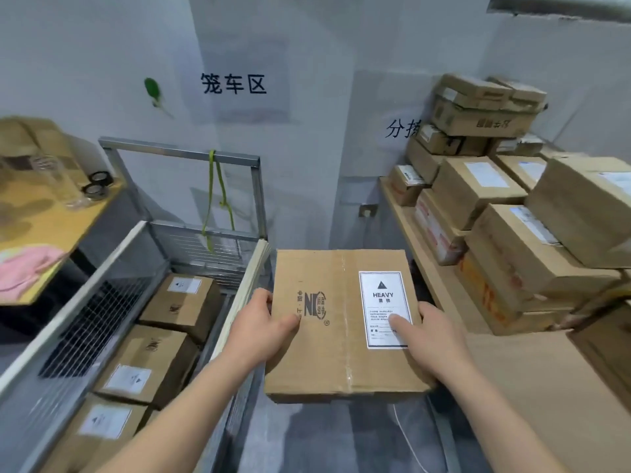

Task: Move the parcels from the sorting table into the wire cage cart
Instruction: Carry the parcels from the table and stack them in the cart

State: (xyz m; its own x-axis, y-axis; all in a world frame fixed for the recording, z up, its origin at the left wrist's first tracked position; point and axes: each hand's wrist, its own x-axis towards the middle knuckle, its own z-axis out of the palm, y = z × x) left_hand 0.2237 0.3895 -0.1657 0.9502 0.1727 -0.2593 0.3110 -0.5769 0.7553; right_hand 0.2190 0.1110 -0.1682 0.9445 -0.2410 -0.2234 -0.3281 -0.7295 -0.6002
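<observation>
— What have you got in front of you?

— I'm holding one parcel [345,322], a brown carton with a white HEAVY label [385,308] on its top, carried level in the air over the grey floor [358,438]. It sits between the wire cage cart [112,278] on my left and the sorting surface [440,278] on my right, touching neither.

— And the grip on each side?

— My left hand [261,327] clasps the carton's left edge, thumb laid across the top near the printed logo. My right hand [432,339] clasps the right edge, thumb pressing on the lower part of the label. The fingers go under the box, so I cannot see them.

— What is in the cart?

— Three cartons [160,356] of the same kind lie in a row along its bottom, each with a white label facing up. A green strap [218,196] hangs from the cart's far top rail.

— And the surface?

— Stacked cartons [505,216] cover it, piled highest against the back wall. A bare stretch of brown top lies nearest me. Beyond the cart, a yellow side table [44,227] carries two rolls of tape [99,184] and a pink cloth [24,268].
</observation>
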